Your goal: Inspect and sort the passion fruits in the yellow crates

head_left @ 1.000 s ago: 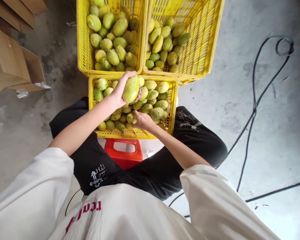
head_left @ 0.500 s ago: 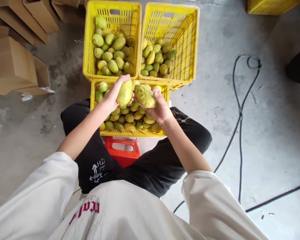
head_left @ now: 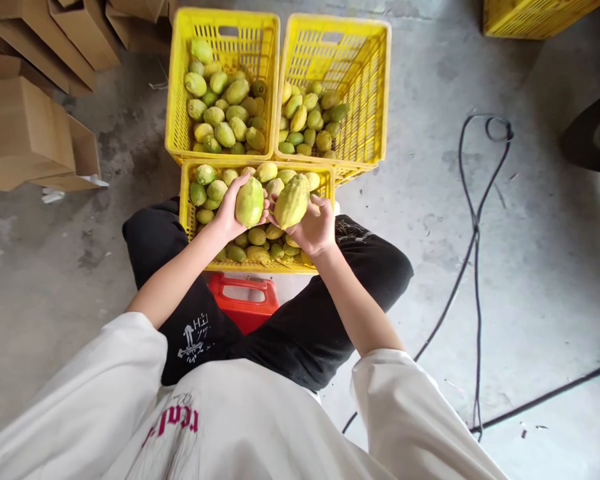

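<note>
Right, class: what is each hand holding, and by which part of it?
The left hand holds a smooth green fruit by its left side and underside; the right hand cradles a bumpy yellowish fruit from beneath.

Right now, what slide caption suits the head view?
Left hand holds a smooth fruit, right hand a ridged fruit, over the near crate.

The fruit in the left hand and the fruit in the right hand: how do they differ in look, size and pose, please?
Surface: the left fruit looks smoother; the right fruit has lengthwise ridges.
Size: the right fruit appears somewhat bigger than the left fruit.
Pose: in the picture, the left fruit is nearly upright, while the right fruit leans rightward at its upper end.
Shared: both are yellowish-green and held over the near yellow crate.
</note>
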Motion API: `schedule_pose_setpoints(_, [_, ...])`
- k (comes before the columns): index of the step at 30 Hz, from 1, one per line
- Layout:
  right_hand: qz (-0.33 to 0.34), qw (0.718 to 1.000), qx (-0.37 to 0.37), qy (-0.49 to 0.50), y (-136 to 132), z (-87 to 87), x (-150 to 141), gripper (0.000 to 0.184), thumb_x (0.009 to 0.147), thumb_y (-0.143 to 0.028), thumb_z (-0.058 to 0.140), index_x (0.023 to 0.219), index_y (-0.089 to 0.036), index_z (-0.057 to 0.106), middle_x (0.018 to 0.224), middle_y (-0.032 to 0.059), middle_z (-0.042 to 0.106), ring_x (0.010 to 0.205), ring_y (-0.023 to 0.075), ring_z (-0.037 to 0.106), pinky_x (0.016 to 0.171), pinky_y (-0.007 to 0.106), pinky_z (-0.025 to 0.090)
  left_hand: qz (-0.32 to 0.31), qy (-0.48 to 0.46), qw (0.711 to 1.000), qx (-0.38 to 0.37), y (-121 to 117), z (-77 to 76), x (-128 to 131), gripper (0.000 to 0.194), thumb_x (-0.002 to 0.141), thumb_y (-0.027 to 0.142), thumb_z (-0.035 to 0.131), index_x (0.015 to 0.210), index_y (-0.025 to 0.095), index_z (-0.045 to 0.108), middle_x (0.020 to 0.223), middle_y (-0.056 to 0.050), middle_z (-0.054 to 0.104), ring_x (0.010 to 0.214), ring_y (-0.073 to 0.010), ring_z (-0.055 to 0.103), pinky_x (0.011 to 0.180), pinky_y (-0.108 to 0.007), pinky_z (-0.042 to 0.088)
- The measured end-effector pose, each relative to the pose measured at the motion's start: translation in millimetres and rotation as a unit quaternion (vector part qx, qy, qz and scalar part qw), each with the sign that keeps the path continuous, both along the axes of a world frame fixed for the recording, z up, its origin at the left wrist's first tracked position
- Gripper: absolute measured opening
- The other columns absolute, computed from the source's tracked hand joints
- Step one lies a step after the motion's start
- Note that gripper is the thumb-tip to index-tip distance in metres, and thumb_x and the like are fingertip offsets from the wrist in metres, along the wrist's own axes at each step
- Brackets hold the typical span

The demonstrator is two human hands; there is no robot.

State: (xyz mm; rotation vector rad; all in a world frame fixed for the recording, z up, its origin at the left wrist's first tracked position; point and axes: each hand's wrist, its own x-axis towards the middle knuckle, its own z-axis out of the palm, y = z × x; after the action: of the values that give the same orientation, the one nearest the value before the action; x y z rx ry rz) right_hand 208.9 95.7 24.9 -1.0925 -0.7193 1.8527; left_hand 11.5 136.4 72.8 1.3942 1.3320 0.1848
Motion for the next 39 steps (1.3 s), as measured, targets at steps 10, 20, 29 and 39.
schedule_pose_setpoints(10, [-0.029, 0.995, -0.011, -0.093, -5.3, -10.5, 2.6, 0.072, 0.083, -0.094, 0.059, 0.117, -0.031, 0.063, 0.107, 0.0121, 0.077, 0.117, 0.0404, 0.083, 0.081, 0.052, 0.075, -0.061, 0.137, 0.986, 0.066, -1.4, 3.7, 9.9, 0.080, 0.120, 0.079, 0.045, 0.163, 0.016, 0.068, 0.126, -0.025, 0.088, 0.140, -0.0545, 0.078, 0.107, -0.079, 0.067])
schedule_pose_setpoints(20, [-0.063, 0.995, -0.036, 0.068, -7.4, -19.9, 7.2, 0.069, 0.084, -0.089, 0.082, 0.118, -0.030, 0.070, 0.109, 0.0090, 0.083, 0.124, 0.0406, 0.084, 0.090, 0.052, 0.076, 0.266, -0.283, 0.903, -0.182, -10.0, -25.0, 14.4, 0.069, 0.121, 0.076, 0.040, 0.142, 0.020, 0.074, 0.091, -0.014, 0.081, 0.113, -0.0416, 0.089, 0.083, -0.046, 0.073])
schedule_pose_setpoints(29, [-0.059, 0.983, -0.062, 0.164, -5.6, -18.5, 13.3, 0.050, 0.100, -0.073, 0.072, 0.123, -0.028, 0.077, 0.118, 0.0101, 0.088, 0.139, 0.0427, 0.080, 0.104, 0.062, 0.074, 0.406, -0.436, 0.755, -0.275, -7.7, -14.0, 10.2, 0.054, 0.121, 0.057, 0.039, 0.137, 0.018, 0.073, 0.072, -0.004, 0.070, 0.067, -0.0258, 0.081, 0.062, -0.031, 0.067])
schedule_pose_setpoints(39, [-0.066, 0.987, -0.088, 0.120, -10.9, -24.2, 2.5, 0.057, 0.085, -0.082, 0.087, 0.098, -0.029, 0.069, 0.104, 0.0110, 0.084, 0.124, 0.0420, 0.084, 0.089, 0.057, 0.080, 0.356, -0.435, 0.780, -0.273, -13.8, -38.8, 7.6, 0.054, 0.116, 0.049, 0.043, 0.150, 0.019, 0.072, 0.095, -0.010, 0.085, 0.101, -0.0355, 0.093, 0.073, -0.039, 0.076])
